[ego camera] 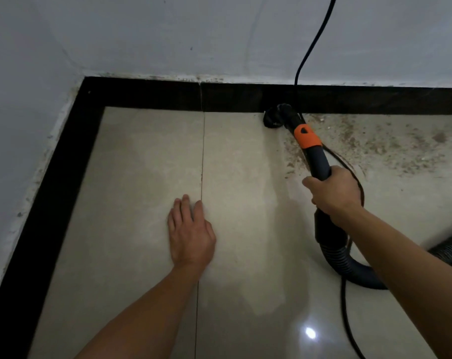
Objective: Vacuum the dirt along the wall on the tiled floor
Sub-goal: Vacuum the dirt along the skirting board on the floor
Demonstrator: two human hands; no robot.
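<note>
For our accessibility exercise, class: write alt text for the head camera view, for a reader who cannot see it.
A person's right grip holds a vacuum wand, its black nozzle at the foot of the dark skirting, with brown dirt spread on the tiled floor to its right. The left grip rests flat on the floor.

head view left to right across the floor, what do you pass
black skirting on the left → left hand flat on the floor → vacuum nozzle → right hand gripping the vacuum tube → bulk of the dirt
</note>
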